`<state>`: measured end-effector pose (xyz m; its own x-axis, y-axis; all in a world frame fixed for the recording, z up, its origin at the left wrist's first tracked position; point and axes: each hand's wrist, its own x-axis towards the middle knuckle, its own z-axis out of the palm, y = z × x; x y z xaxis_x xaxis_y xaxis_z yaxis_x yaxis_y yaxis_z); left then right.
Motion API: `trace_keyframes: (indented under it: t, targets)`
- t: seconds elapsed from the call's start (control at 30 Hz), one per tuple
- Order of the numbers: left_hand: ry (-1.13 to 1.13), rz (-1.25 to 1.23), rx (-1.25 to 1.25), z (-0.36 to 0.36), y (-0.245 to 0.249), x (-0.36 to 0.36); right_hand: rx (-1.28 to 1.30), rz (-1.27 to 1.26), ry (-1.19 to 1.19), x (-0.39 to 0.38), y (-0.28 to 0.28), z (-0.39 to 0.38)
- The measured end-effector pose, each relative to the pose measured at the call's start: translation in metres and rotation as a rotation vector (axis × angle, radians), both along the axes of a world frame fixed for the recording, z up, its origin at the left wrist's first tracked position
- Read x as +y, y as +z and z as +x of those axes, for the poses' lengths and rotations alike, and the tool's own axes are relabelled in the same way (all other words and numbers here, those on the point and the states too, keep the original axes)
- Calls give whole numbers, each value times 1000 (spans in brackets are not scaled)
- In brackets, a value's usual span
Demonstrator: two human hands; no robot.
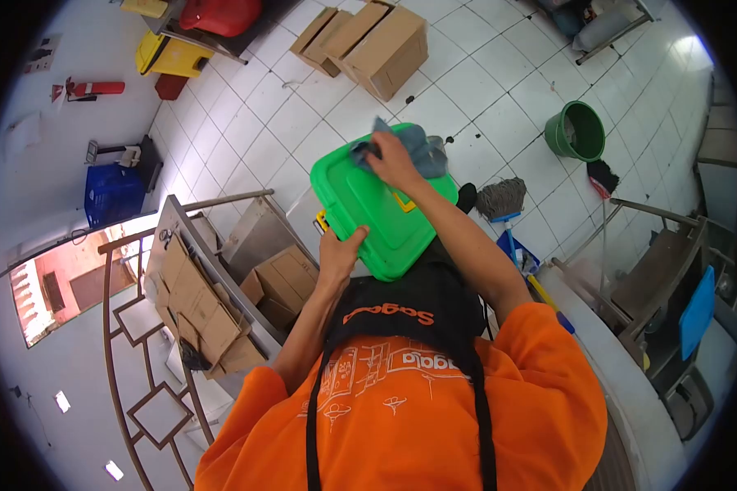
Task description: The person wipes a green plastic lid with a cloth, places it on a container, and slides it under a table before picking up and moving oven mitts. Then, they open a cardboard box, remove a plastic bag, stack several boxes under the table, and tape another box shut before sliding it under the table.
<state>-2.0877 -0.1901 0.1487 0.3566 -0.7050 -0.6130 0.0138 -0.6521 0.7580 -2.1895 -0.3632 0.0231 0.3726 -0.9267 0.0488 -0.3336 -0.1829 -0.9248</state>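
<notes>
Flattened cardboard (196,299): piled to the left, well apart from the hands.
Yellow latch (322,221): at the lid's left edge, just beyond the left hand; whether it is fastened cannot be told.
Left hand (336,255): clamped on the left edge of the lid, thumb on top; the other fingers are mostly hidden.
Green lid (377,225): held before the black apron (401,307), above the tiled floor (467,90); its near corner is beside the apron. A clear wall seems to show beyond its left edge, which suggests a lidded box.
Right hand (395,164): fingers clamped on bunched cloth, over the far part of the lid.
Grey-blue cloth (424,155): spread across the far right corner of the lid, reaching along the far edge.
Extent of contact: the cloth covers the far right part; the middle and near corner lie outside it. How much of the lid it has passed over, and how much remains, cannot be told.
Mop head (501,199): on the floor, right of the lid.
Green bucket (559,136): farther right, upright, apart from the mop head.
</notes>
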Motion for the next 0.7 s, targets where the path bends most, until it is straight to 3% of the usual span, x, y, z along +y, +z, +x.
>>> trace_keyframes:
  t: [0.1, 0.17, 0.27, 0.3, 0.33, 0.37, 0.4, 0.43, 0.47, 0.5, 0.57, 0.6, 0.63, 0.67, 0.7]
  targets:
    - [35, -106, 12, -7, -2, 4, 169, 110, -87, -28, -66, -18]
    - [4, -75, -5, -8, -5, 9, 421, 305, -371, -30, -109, -29]
    - [-34, -122, -102, -9, -14, 5, 390, 313, -248, -31, -115, -42]
    - [-117, -123, -178, -5, -14, 3, 206, 343, -234, -18, -112, -36]
    - [-167, -211, -270, -9, -2, 4, 332, 244, -84, 5, -100, -25]
    - [-150, -262, -225, -19, 12, -6, 259, 178, -87, 14, -85, -15]
    - [-239, -265, -245, -9, -16, -10, 189, 110, -85, 22, -71, -5]
    - [-270, -237, -256, -5, -35, -14, -63, 24, -124, 30, -20, -3]
    - [-276, -131, -213, -6, -35, -23, -128, -73, -180, 37, -3, 3]
    - [-315, -243, -294, -10, -33, -28, -169, -173, -269, 41, -1, 9]
    - [-363, -226, -175, -7, -29, -40, -148, -1, -77, 38, 28, -8]
    - [-293, -218, -50, -7, -25, -39, -141, -23, -98, 41, 35, -18]
    - [-220, -204, 75, -9, -15, -38, -182, -17, 43, 47, 39, -31]
    - [-193, -175, 118, -10, -5, -38, -218, -7, 186, 54, 41, -42]
    - [-206, -185, 128, -13, -2, -37, -208, -17, 173, 63, 44, -51]
